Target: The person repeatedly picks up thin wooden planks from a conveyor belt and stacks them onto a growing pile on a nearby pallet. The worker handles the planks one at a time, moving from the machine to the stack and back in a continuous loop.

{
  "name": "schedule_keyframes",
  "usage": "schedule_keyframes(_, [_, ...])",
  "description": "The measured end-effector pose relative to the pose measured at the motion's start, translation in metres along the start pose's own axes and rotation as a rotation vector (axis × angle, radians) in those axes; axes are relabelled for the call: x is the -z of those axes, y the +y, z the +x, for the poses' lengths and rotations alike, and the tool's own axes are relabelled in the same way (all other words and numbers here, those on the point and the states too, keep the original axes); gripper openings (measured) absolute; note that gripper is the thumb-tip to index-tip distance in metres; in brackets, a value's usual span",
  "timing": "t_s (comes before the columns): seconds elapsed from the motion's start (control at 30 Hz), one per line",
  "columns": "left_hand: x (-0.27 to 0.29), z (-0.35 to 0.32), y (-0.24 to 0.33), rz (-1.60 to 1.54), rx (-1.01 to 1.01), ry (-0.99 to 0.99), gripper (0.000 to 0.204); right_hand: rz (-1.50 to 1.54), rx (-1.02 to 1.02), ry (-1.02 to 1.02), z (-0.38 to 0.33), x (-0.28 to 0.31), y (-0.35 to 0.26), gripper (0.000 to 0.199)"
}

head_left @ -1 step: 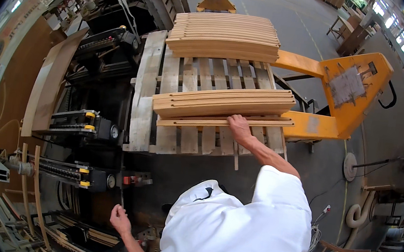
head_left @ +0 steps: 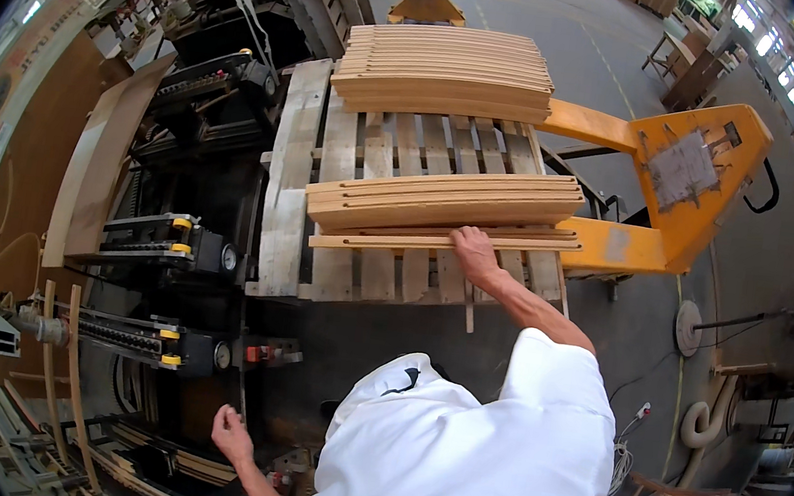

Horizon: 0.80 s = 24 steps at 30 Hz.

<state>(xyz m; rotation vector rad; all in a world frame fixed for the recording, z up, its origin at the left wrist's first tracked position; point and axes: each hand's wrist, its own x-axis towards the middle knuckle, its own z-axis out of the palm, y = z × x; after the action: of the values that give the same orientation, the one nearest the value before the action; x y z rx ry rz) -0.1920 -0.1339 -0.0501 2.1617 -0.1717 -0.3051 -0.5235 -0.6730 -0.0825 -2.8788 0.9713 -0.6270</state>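
My right hand reaches forward and grips the near edge of a thin curved wooden slat. That slat lies lowest in a small stack of curved slats on a wooden pallet. A taller stack of the same slats sits at the pallet's far end. My left hand hangs low at my side with loose fingers and holds nothing, close to the dark machine. I wear a white short-sleeved shirt.
An orange pallet jack stands under the pallet's right side. The dark machine with yellow-capped rails stands to the left, with a large curved plywood panel leaning beside it. Bent wooden strips lie at lower left. Wooden furniture and hoses crowd the right edge.
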Motion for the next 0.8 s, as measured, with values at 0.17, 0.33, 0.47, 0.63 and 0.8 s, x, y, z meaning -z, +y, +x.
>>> schedule_keyframes(0.17, [0.112,0.074,-0.012,0.404,-0.195,0.283,0.032,0.056,-0.021,-0.094,-0.006,0.03,-0.079,0.025])
schedule_keyframes(0.33, [0.265,0.168,-0.048,0.88,-0.322,0.667,0.042,0.407,0.032,-0.114,0.021,0.053,-0.209,0.034])
schedule_keyframes(0.47, [0.282,0.215,-0.013,1.254,-0.639,0.9,0.04,0.69,-0.132,-0.183,0.01,0.082,-0.284,0.034])
schedule_keyframes(0.63, [0.325,0.301,-0.069,1.368,-0.324,0.789,0.043,1.199,-0.333,-0.39,0.025,0.112,-0.366,0.041])
schedule_keyframes(0.8, [0.395,0.367,-0.159,1.316,0.077,0.633,0.054,1.344,-0.378,-0.519,0.051,0.103,-0.418,0.044])
